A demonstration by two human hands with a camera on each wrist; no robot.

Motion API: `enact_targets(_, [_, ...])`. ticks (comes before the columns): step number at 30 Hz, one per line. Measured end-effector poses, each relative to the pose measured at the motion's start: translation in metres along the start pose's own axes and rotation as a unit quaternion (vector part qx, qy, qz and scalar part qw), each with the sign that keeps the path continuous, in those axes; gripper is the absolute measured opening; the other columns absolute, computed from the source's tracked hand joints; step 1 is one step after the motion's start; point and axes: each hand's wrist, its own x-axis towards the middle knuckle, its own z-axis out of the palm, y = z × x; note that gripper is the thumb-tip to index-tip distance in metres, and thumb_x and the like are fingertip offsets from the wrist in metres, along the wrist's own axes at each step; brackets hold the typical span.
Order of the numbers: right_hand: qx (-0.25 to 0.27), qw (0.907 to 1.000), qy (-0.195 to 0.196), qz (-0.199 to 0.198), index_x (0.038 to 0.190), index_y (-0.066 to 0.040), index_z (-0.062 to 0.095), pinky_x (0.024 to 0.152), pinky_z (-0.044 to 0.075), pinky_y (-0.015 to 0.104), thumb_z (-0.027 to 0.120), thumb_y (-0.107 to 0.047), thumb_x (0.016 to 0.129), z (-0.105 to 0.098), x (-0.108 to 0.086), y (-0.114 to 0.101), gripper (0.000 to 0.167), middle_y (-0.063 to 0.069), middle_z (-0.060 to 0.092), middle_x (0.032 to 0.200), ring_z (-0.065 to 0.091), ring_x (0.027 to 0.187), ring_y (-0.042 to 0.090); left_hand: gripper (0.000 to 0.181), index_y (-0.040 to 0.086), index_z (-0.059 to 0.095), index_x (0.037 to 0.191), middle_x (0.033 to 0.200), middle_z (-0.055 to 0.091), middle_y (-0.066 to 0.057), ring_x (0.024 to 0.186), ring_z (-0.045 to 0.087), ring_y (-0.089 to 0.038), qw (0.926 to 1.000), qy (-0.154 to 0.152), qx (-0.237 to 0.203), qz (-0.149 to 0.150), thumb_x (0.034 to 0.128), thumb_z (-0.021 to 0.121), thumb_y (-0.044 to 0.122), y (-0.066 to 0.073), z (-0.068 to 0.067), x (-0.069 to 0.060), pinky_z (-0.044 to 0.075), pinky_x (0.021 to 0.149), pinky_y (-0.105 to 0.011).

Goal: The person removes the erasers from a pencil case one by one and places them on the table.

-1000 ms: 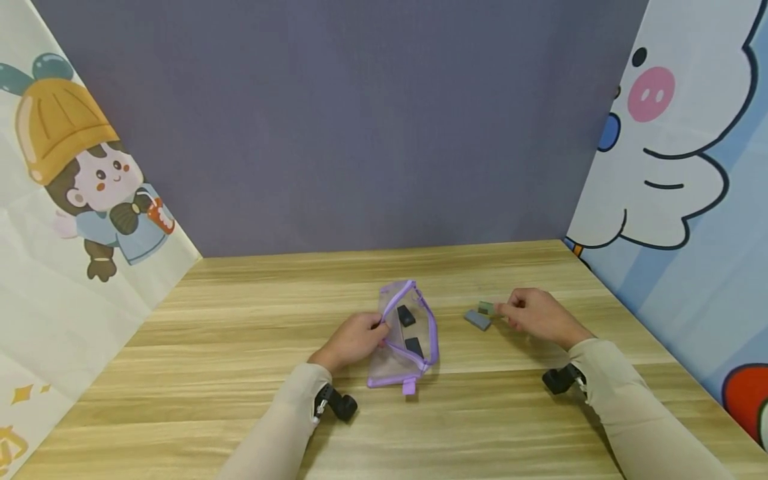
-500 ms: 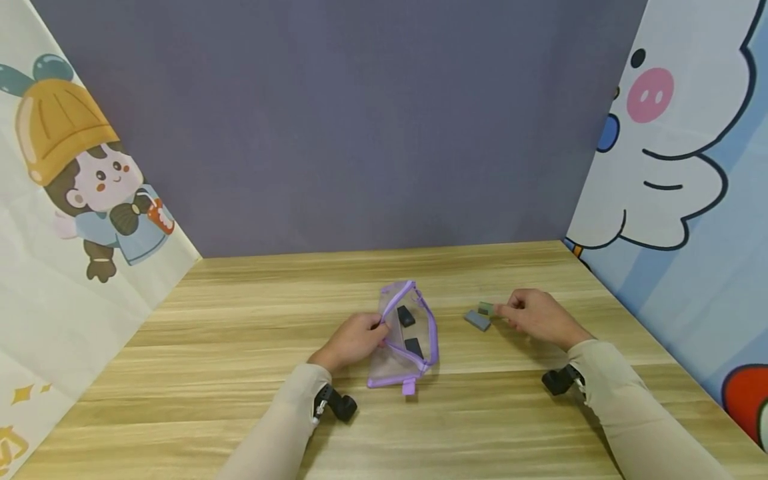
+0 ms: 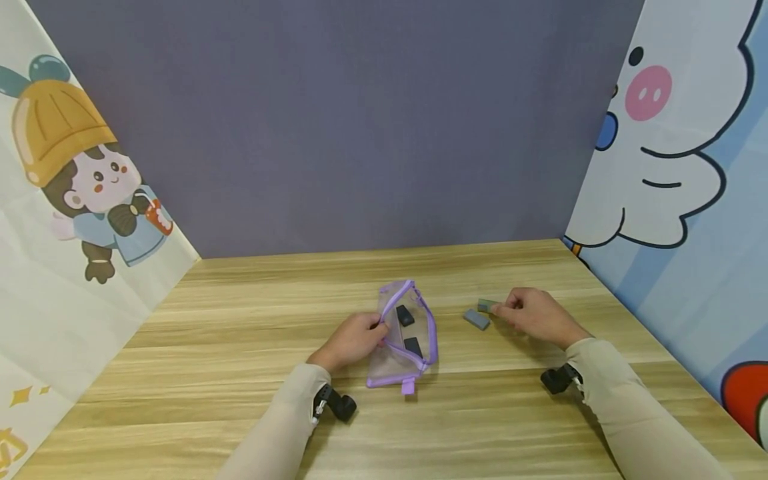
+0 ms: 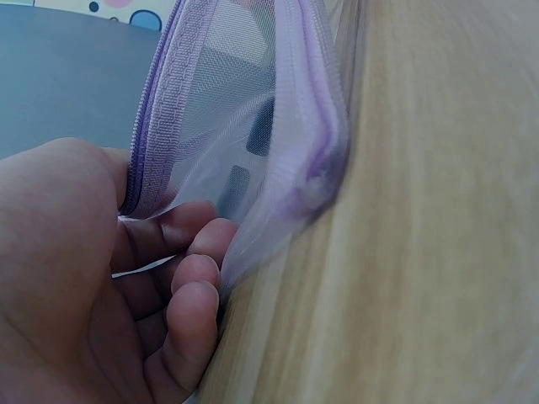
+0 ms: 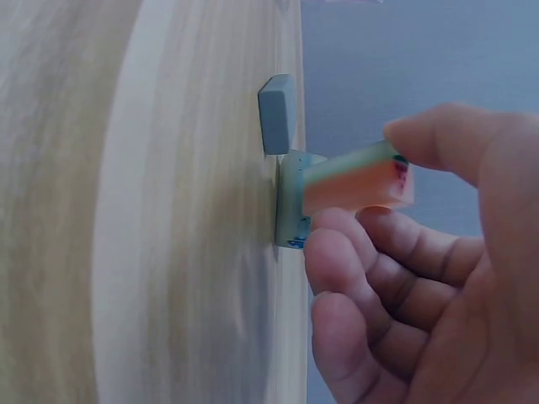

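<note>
My left hand [image 3: 354, 340] pinches the zipped edge of a see-through mesh pencil pouch [image 3: 393, 370] with purple trim. The pouch mouth gapes, and two dark blocks, one a black block [image 3: 405, 316], show within. On the right, my right hand [image 3: 537, 317] pinches a small orange-and-green block, like an eraser [image 5: 354, 181], between thumb and fingers. Behind its far end a pale green block [image 5: 290, 198] rests on the table; I cannot tell whether they touch. Close by lies a grey block [image 3: 477, 319], seen standing out plainly in the right wrist view.
The wood-grain table [image 3: 240, 400] runs back to a dark grey panel [image 3: 384, 133]. Printed cartoon sheets flank it, one a left sheet [image 3: 36, 300] and one a right sheet [image 3: 690, 280]. A purple tab [image 3: 409, 386] sticks out of the pouch's near end.
The green piece at my right fingertips looks slightly turned, and the brown patch seen on it earlier no longer shows. My left hand and the pouch stay put.
</note>
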Motion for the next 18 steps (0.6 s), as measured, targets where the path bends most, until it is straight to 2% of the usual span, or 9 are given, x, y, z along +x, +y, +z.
enact_targets(13, [0.003, 0.9997, -0.026, 0.003, 0.089, -0.007, 0.060, 0.051, 0.041, 0.033, 0.064, -0.048, 0.096, 0.0005, -0.0022, -0.0019, 0.042, 0.008, 0.062, 0.074, 0.052, 0.061, 0.021, 0.029, 0.016, 0.062, 0.077, 0.072, 0.065, 0.003, 0.056, 0.049, -0.011, 1.0000, -0.001, -0.002, -0.003, 0.1020, 0.053, 0.028, -0.0013, 0.0002, 0.0008, 0.041, 0.049, -0.027])
enact_targets(18, [0.001, 0.9993, -0.038, 0.008, 0.087, -0.007, 0.059, 0.049, 0.037, 0.031, 0.065, -0.045, 0.096, 0.0008, -0.0015, -0.0014, 0.039, 0.008, 0.060, 0.070, 0.047, 0.056, 0.019, 0.029, 0.015, 0.062, 0.078, 0.072, 0.064, 0.003, 0.056, 0.050, -0.011, 0.9999, -0.001, -0.009, -0.005, 0.1019, 0.053, 0.028, -0.0008, -0.0002, 0.0007, 0.041, 0.049, -0.026])
